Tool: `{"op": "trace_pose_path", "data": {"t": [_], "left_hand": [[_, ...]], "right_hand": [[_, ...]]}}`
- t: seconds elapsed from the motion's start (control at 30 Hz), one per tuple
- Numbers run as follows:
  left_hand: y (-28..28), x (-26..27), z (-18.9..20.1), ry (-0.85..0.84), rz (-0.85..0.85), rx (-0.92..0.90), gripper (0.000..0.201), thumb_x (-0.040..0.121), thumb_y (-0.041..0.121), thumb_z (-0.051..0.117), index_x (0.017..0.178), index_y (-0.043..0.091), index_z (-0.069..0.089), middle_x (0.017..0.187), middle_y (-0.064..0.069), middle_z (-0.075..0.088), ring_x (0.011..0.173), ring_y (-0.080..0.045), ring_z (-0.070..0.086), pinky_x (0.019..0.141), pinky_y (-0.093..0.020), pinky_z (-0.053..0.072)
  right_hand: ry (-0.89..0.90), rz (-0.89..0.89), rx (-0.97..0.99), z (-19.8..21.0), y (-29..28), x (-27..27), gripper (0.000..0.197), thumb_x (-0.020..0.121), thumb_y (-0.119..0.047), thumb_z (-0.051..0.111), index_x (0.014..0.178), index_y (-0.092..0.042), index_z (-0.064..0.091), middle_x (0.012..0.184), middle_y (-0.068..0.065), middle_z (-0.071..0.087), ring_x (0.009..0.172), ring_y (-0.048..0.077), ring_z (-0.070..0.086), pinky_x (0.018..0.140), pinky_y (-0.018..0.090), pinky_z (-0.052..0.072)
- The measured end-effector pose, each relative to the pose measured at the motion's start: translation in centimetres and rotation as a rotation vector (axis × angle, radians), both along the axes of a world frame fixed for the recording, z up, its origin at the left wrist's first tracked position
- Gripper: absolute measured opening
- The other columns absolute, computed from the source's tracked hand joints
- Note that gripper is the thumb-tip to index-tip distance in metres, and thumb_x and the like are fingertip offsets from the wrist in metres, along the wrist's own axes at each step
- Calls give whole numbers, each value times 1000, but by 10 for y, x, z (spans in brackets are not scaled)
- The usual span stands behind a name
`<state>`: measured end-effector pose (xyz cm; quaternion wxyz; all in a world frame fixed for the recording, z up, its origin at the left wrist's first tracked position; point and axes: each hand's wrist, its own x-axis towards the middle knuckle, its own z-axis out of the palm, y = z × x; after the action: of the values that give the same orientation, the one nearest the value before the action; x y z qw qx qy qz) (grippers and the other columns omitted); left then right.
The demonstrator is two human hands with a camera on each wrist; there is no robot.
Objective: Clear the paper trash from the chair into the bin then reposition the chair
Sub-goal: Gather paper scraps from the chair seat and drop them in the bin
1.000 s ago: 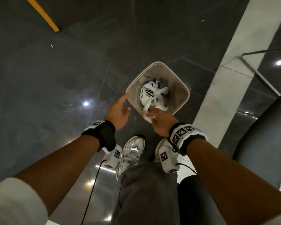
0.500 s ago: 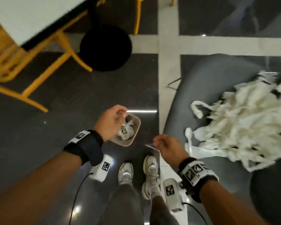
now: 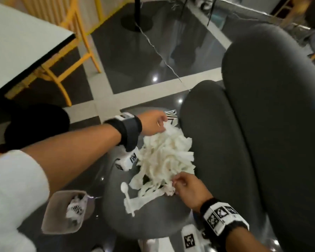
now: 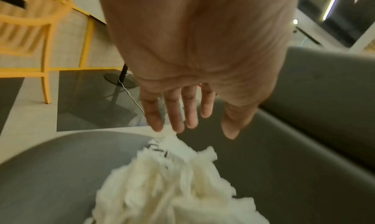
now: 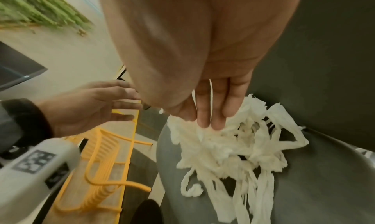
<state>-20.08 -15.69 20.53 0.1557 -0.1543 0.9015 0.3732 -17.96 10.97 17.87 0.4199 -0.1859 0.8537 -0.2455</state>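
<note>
A: Head view: paper trash (image 3: 165,157) heaped on grey chair (image 3: 216,142) seat, left hand (image 3: 153,124) at its far edge, right hand (image 3: 187,186) at near edge. Bin (image 3: 62,211) on floor, left of chair.

B: Left wrist: grip apart, fingers (image 4: 174,112) straight, tips just touching shreds. Loose strips could slide off w/ a shallow scoop.

A: Right wrist: fingers (image 5: 211,109) straight, pressing pile, nothing clamped. Plastic spoon (image 3: 125,193) may get swept along, imo.
</note>
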Motion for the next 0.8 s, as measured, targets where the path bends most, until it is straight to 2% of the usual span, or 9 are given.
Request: {"op": "trace_pose_path", "data": {"t": [0.1,0.17,0.23,0.33,0.43,0.53,0.67,0.7,0.8], "left_hand": [[57,-28,-65,-102,-81,-188,94,71,49,79,150,31,31,154,-9,34,138,-35,38,109,-48,39],[84,-29,-101,-187,-93,-276,113,65,52,82,154,41,14,164,-5,10,147,-35,21,111,-60,34],[92,-30,-126,-190,-63,-275,99,72,38,80,153,36,23,159,-7,20,142,-35,29,107,-54,39],[88,-29,-131,24,79,-235,47,84,12,66,129,22,54,125,-8,52,116,-30,55,94,-35,44],[74,-24,-98,201,178,-108,26,85,16,64,112,19,63,109,-3,60,100,-23,58,85,-35,47],[63,-19,-46,296,182,55,16,86,13,69,101,13,65,96,0,66,88,-19,62,78,-37,51],[59,-3,4,351,251,303,6,91,10,67,92,15,63,81,6,65,71,3,60,67,-12,47],[59,2,7,347,284,382,6,90,8,66,92,14,65,83,1,69,77,-1,65,71,-15,51],[59,22,2,335,431,643,22,86,-2,61,100,12,72,105,-15,74,106,-29,70,95,-45,56]], "right_hand": [[109,-44,45,-27,8,-34,19,93,-22,54,106,-23,68,103,-5,74,91,12,64,77,20,42],[112,-33,60,-43,11,-42,18,92,-22,55,106,-23,67,108,-5,73,95,13,64,79,22,43],[118,2,50,-51,14,-48,19,92,-23,56,106,-24,68,112,-5,72,102,16,66,86,25,48],[165,-31,15,-56,20,-58,22,93,-24,56,110,-21,69,115,-2,72,104,20,68,91,30,52],[263,-115,-46,-57,20,-64,28,90,-27,59,117,-21,64,123,-1,64,109,19,63,97,32,51],[357,-187,-168,-51,15,-67,57,83,-41,69,134,-26,49,135,-6,46,122,16,53,106,36,48],[466,-197,-303,-34,1,-62,103,68,-57,78,152,-29,25,154,-10,28,139,14,27,118,37,33],[473,-179,-313,-32,-4,-60,114,63,-60,80,154,-30,19,157,-11,24,143,14,23,121,38,29],[406,-85,-370,-30,-24,-56,133,56,-59,88,157,-36,6,160,-11,29,147,14,25,122,37,25]]}}
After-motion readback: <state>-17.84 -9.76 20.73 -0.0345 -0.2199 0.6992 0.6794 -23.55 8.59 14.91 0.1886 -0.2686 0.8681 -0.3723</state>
